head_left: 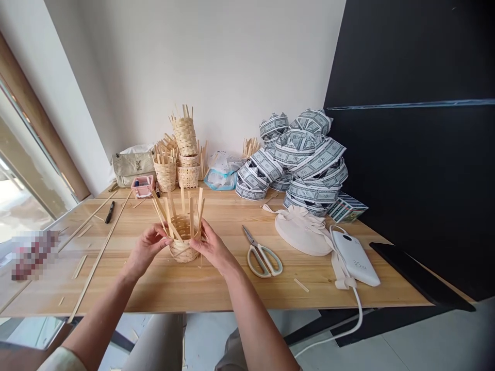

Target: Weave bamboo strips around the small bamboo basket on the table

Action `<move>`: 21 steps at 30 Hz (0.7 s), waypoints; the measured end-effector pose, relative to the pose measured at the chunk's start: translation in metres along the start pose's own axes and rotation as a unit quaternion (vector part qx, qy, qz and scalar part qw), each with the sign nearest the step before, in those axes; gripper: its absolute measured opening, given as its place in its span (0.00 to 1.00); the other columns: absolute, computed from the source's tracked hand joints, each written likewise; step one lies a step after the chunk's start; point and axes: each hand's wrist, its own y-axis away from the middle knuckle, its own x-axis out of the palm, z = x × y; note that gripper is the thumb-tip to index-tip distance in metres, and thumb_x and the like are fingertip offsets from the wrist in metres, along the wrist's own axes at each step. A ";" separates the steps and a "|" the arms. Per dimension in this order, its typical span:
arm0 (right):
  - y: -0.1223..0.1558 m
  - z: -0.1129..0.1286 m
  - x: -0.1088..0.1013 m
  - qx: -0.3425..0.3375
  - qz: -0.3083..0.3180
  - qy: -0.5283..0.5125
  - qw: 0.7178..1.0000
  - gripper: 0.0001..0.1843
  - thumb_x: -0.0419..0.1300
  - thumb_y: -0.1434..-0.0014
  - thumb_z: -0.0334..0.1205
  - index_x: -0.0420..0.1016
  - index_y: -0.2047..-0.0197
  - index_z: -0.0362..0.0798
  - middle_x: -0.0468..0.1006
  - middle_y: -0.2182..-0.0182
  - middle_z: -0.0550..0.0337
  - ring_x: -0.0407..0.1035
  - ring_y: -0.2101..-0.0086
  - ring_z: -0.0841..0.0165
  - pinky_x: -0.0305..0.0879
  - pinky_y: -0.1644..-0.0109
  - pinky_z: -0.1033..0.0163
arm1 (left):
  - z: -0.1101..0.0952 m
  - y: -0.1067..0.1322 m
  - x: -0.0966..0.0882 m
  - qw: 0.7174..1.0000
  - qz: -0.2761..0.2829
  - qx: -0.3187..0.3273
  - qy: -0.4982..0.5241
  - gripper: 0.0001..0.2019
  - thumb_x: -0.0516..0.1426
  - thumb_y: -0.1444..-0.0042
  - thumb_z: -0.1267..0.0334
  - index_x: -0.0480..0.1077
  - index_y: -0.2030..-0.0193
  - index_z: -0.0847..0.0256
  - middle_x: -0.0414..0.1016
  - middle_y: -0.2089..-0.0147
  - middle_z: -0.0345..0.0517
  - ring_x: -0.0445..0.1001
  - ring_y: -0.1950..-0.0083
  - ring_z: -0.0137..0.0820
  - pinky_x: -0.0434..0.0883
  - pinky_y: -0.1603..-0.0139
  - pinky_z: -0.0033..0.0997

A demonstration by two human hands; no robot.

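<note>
1. Unfinished basket of pale woven bamboo strips (182, 246): round, upright, between both hands, just above or on the table (contact hidden). Flat, matte strips fan up from the woven rim.
2. Left hand (145, 248): fingers half open and curled, fingertips (164, 234) pressed on the strips at the basket's left side.
3. Right hand (212, 246): fingers spread, fingertips (200, 233) holding the upright strips at the basket's right side (grip force: cannot tell).
4. Pale pine plank table (235, 291): long thin bamboo sticks (97, 265) lie left of the hands.
5. Right of the hands: steel scissors with white-and-green loop handles (263, 261), then a glossy white power bank (353, 257) with a white cable (350, 324).
6. Back of the table: a stack of woven bamboo baskets (184, 136) and a heap of blue-and-white patterned paper bands (297, 159).
</note>
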 end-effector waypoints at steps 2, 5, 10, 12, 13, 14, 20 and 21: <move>0.009 0.002 0.001 0.025 0.016 -0.041 0.999 0.43 0.64 0.52 0.51 0.51 0.37 0.54 0.59 0.39 0.56 0.56 0.41 0.62 0.55 0.40 0.55 | -0.003 0.001 -0.004 0.998 -0.018 -0.012 0.053 0.15 0.66 0.58 0.64 0.65 0.66 0.59 0.75 0.58 0.45 0.72 0.55 0.35 0.68 0.54 0.37; 0.020 0.002 0.002 0.043 0.005 -0.055 0.998 0.47 0.65 0.55 0.53 0.50 0.36 0.52 0.53 0.36 0.54 0.48 0.38 0.61 0.50 0.38 0.53 | -0.007 0.002 -0.007 0.993 -0.056 -0.032 0.099 0.23 0.67 0.61 0.65 0.63 0.58 0.56 0.77 0.60 0.44 0.73 0.56 0.35 0.68 0.54 0.36; 0.025 0.004 0.011 -0.008 -0.022 0.037 0.999 0.37 0.63 0.50 0.50 0.57 0.39 0.51 0.61 0.40 0.53 0.55 0.41 0.59 0.53 0.39 0.51 | -0.012 0.004 -0.004 0.984 -0.090 -0.075 0.137 0.30 0.69 0.63 0.64 0.64 0.51 0.55 0.77 0.62 0.43 0.73 0.57 0.33 0.67 0.54 0.33; 0.026 0.007 0.016 -0.027 -0.044 0.090 0.995 0.33 0.61 0.48 0.47 0.58 0.40 0.51 0.64 0.42 0.54 0.58 0.43 0.60 0.55 0.40 0.52 | -0.012 0.006 -0.002 0.980 -0.094 -0.087 0.152 0.31 0.69 0.63 0.63 0.65 0.49 0.55 0.77 0.62 0.43 0.73 0.57 0.34 0.67 0.54 0.33; 0.027 0.008 0.019 -0.031 -0.055 0.111 0.992 0.33 0.61 0.47 0.46 0.58 0.40 0.51 0.65 0.43 0.54 0.59 0.43 0.60 0.55 0.40 0.53 | -0.011 0.007 -0.002 0.980 -0.095 -0.089 0.154 0.31 0.68 0.63 0.63 0.65 0.49 0.55 0.77 0.62 0.43 0.73 0.56 0.34 0.67 0.53 0.33; 0.028 0.010 0.020 -0.034 -0.065 0.126 0.989 0.33 0.61 0.47 0.46 0.58 0.40 0.50 0.66 0.43 0.54 0.59 0.43 0.61 0.55 0.40 0.54 | -0.011 0.009 -0.003 0.980 -0.096 -0.088 0.151 0.30 0.68 0.62 0.62 0.66 0.49 0.55 0.77 0.62 0.43 0.73 0.56 0.34 0.67 0.53 0.33; 0.031 0.008 0.007 0.009 -0.059 0.075 0.995 0.25 0.59 0.48 0.41 0.68 0.46 0.51 0.70 0.46 0.55 0.62 0.45 0.62 0.55 0.40 0.52 | -0.013 0.022 -0.012 0.993 -0.091 -0.043 0.055 0.22 0.67 0.60 0.63 0.70 0.56 0.58 0.75 0.55 0.47 0.70 0.50 0.38 0.68 0.52 0.34; 0.031 0.008 0.003 0.021 -0.072 0.054 0.996 0.23 0.59 0.48 0.42 0.70 0.48 0.50 0.72 0.47 0.54 0.63 0.46 0.61 0.55 0.40 0.52 | -0.014 0.025 -0.013 0.995 -0.079 -0.038 0.039 0.21 0.67 0.59 0.63 0.70 0.56 0.58 0.74 0.54 0.48 0.70 0.49 0.39 0.69 0.52 0.35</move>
